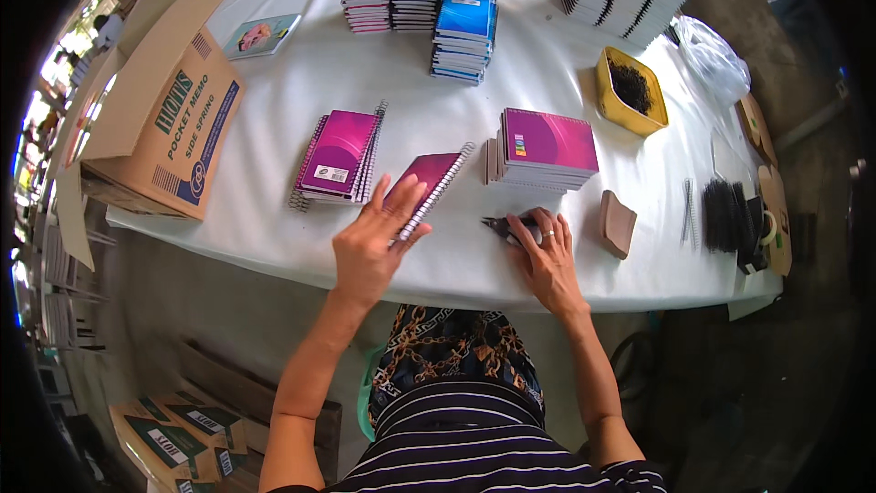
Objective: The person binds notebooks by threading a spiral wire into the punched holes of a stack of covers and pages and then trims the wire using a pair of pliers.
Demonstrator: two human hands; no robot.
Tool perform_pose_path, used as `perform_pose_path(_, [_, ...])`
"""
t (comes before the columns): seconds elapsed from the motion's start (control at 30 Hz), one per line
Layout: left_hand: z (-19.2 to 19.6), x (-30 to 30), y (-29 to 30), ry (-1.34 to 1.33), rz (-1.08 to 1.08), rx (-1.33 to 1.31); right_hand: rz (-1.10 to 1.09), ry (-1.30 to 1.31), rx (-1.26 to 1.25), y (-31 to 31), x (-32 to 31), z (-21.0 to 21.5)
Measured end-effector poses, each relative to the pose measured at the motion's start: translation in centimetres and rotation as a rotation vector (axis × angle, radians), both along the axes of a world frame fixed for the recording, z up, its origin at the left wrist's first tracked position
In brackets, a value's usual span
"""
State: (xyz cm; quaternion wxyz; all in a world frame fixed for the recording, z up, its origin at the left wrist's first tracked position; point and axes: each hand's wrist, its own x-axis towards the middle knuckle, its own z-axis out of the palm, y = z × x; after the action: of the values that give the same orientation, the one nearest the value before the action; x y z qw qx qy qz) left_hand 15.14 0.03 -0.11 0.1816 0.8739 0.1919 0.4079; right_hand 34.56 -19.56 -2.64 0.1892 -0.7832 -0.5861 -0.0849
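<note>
Left hand (pixel 372 242) flat on a magenta spiral notebook (pixel 425 184) at centre of the white surface (pixel 292 82). Right hand (pixel 547 260) at four o'clock, closed on a small dark tool (pixel 502 225). Bound stack (pixel 338 157) at ten o'clock, unbound stack (pixel 540 151) at two o'clock.

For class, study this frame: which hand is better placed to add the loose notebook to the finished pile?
Probably left: the left hand already rests on the spiral notebook, beside the magenta pile; the right hand holds a dark tool.
</note>
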Motion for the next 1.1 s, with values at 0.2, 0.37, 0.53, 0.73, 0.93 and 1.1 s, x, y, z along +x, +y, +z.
perform_pose_path(0.2, [-4.6,0.5,-2.0,0.212,0.128,0.154,0.077,0.264,0.121,0.7,-4.3,1.5])
perform_pose_path(0.37, [-4.5,0.7,-2.5,0.214,0.168,0.132,0.177,0.233,0.191,1.9,-6.2,1.6])
perform_pose_path(0.53, [-3.8,0.8,-2.8,0.208,0.174,0.112,0.196,0.205,0.216,2.1,-6.0,1.5])
perform_pose_path(0.73, [-3.5,0.8,-2.9,0.2,0.168,0.079,0.235,0.166,0.206,2.5,-6.0,1.9])
perform_pose_path(0.93, [-2.8,0.4,-2.4,0.198,0.146,0.145,0.029,1.496,-0.252,3.3,-5.0,4.7])
perform_pose_path(1.1, [0.3,-0.3,-0.2,0.082,0.156,0.164,0.162,0.82,-0.08,3.0,-2.7,5.0])
